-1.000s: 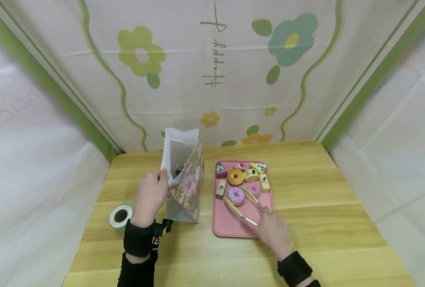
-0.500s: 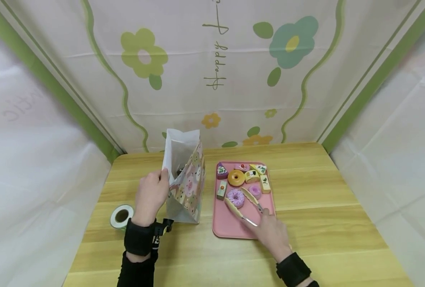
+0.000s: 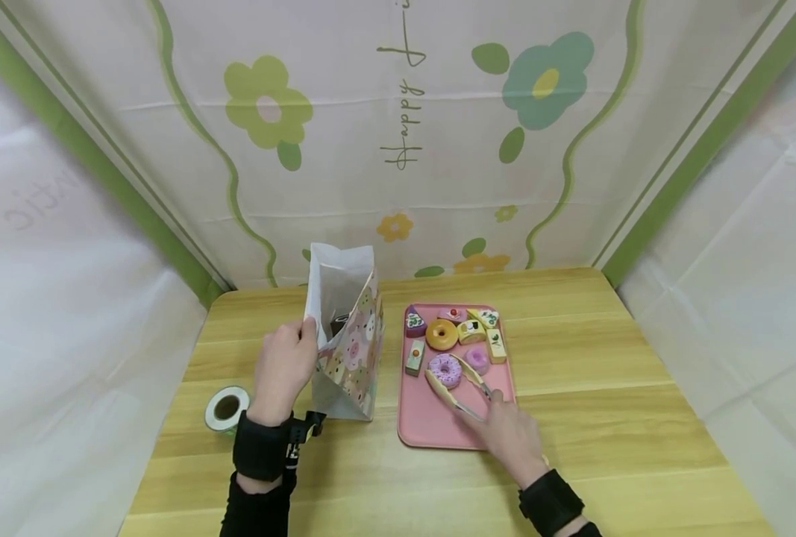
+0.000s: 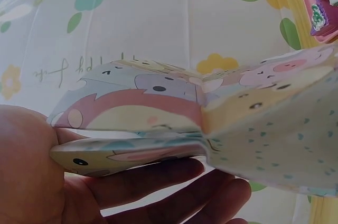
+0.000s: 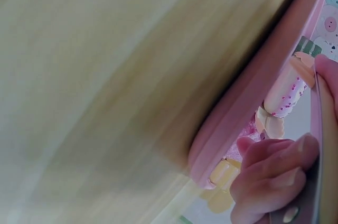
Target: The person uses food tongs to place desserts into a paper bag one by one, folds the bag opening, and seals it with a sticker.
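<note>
My left hand (image 3: 285, 365) grips the near rim of a paper bag (image 3: 356, 350) printed with cartoon animals, thumb on one side and fingers on the other. The bag stands upright with its mouth open and a dark item (image 3: 339, 322) inside. In the left wrist view, the folded bag side (image 4: 137, 108) lies between thumb and fingers. My right hand (image 3: 513, 432) holds metal tongs (image 3: 446, 396) with beige tips. Those tips sit on either side of a purple sprinkled donut (image 3: 438, 364) on the pink tray (image 3: 431, 429). The right wrist view shows curled fingers (image 5: 274, 176) against the tongs' metal arm.
Close behind the sprinkled donut are a yellow-glazed donut (image 3: 433, 335), a small pink donut (image 3: 476, 360) and several toy cake pieces. A roll of tape or labels (image 3: 218, 424) lies left of my left wrist. A printed cloth backs the wooden table (image 3: 592, 418).
The tongs' arms have drawn closer together around the sprinkled donut, which has shifted slightly right on the tray. My left hand keeps its grip on the bag.
</note>
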The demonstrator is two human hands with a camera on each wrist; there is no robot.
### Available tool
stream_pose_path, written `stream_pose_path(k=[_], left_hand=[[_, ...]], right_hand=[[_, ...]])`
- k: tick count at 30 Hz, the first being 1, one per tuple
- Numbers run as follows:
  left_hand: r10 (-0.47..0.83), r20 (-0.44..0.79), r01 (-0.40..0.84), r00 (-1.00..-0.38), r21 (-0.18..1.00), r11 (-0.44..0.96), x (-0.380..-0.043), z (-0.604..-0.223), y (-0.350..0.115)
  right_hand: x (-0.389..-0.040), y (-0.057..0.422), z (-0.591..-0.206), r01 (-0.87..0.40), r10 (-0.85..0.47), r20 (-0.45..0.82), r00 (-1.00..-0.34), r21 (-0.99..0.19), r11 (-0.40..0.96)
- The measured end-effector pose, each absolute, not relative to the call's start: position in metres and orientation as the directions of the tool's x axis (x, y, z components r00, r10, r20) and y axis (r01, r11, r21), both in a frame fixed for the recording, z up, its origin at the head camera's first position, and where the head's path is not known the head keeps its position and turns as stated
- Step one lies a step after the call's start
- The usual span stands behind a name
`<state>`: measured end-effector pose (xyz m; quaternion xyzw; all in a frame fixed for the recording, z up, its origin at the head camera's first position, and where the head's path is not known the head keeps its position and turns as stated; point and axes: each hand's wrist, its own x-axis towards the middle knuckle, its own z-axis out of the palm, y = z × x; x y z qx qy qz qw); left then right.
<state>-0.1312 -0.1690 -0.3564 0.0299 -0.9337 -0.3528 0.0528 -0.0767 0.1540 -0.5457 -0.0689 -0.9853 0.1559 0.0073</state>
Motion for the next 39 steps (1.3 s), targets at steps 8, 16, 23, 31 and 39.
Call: stream_pose_path(k=[8, 16, 23, 31, 39], left_hand=[[-0.091, 0.091, -0.006, -0.992, 0.672, 0.740, -0.130, -0.355, -0.167], [-0.085, 0.086, -0.006, -0.993, 0.668, 0.744, -0.129, -0.354, -0.167], [-0.081, 0.090, 0.000, -0.993, 0.664, 0.747, -0.129, -0.354, -0.166], [-0.080, 0.088, 0.000, -0.993, 0.674, 0.738, -0.128, -0.355, -0.166], [-0.088, 0.101, 0.002, -0.991, 0.668, 0.745, -0.128, -0.355, -0.167]], right_hand=[[-0.078, 0.153, -0.538, 0.170, 0.160, -0.056, -0.986, -0.342, 0.924], [-0.078, 0.152, -0.543, 0.179, 0.173, -0.051, -0.984, -0.383, 0.906], [-0.077, 0.151, -0.547, 0.176, 0.181, -0.024, -0.983, -0.387, 0.905], [-0.075, 0.150, -0.549, 0.176, 0.177, -0.033, -0.984, -0.383, 0.907], [-0.074, 0.151, -0.549, 0.177, 0.179, -0.031, -0.983, -0.389, 0.904]])
